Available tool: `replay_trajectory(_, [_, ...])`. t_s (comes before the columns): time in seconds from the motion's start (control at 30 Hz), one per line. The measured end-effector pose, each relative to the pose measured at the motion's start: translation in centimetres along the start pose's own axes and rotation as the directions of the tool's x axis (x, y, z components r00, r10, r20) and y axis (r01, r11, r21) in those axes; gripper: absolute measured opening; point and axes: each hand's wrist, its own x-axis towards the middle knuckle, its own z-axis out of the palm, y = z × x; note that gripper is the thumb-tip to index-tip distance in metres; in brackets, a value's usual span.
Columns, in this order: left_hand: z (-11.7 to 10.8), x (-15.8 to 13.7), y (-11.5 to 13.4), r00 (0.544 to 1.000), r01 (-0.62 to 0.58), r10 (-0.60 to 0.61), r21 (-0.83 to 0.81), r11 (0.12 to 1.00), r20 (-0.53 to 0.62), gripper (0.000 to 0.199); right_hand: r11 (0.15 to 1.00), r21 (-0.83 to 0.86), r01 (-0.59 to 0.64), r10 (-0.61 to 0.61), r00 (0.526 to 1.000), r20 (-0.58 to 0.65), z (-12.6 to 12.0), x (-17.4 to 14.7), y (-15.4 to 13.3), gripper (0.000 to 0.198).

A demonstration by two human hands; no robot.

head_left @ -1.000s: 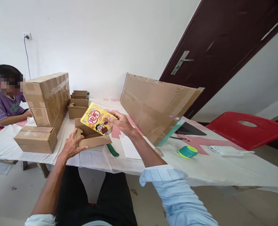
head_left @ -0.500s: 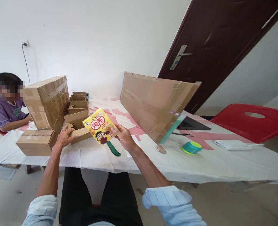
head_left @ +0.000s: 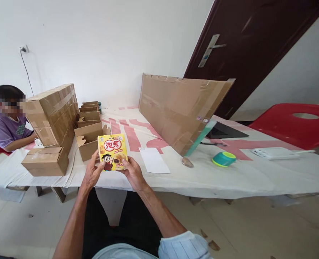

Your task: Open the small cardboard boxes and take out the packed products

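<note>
A yellow snack box (head_left: 113, 149) with red lettering and a cartoon figure is held upright, its front toward me. My left hand (head_left: 93, 171) grips its lower left side, thumb on the front. On the lower right edge my right hand (head_left: 133, 173) closes with its thumb on the front too. Just behind the snack box stands an open cardboard box (head_left: 87, 138) with its flaps up, partly hidden. A white sheet of paper (head_left: 154, 160) lies to the right of my right hand.
A closed carton (head_left: 44, 163) and a taped carton stack (head_left: 54, 115) stand left; a person (head_left: 7, 118) sits beyond. More open boxes (head_left: 89, 117) line up behind. At right are a cardboard panel (head_left: 181, 111), a teal tape roll (head_left: 224, 159), a white device (head_left: 272, 153) and a red chair (head_left: 288, 126).
My left hand has left the open cardboard box and now holds the snack box too. The snack box has turned upright and come nearer. The green object beneath it no longer shows.
</note>
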Motion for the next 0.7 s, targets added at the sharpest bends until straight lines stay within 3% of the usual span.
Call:
replay_trajectory(0.1, [1.9,-1.1,-1.2,0.992,0.129,-0.124,-0.187,0.974,0.037,0.077,0.997,-0.072,0.010,-0.011,1.000,-0.014,0.2,-1.0,1.5,0.068])
replay_trajectory(0.37, [3.6,-2.5,-5.9,0.939,0.314,-0.340,-0.271,0.910,-0.055,0.085,0.968,-0.251,-0.016,0.010,1.000,-0.026,-2.3,-1.2,6.9,0.081])
replay_trajectory(0.53, [3.9,-2.8,-7.0,0.927,0.340,-0.370,-0.278,0.898,-0.059,0.077,0.952,-0.305,-0.009,0.003,1.000,-0.022,-3.0,-0.7,7.9,0.080])
replay_trajectory(0.7, [3.7,-2.1,-6.0,0.940,0.307,-0.337,-0.290,0.906,-0.058,0.081,0.941,-0.335,0.057,-0.058,0.998,0.007,-2.4,-0.5,6.5,0.089])
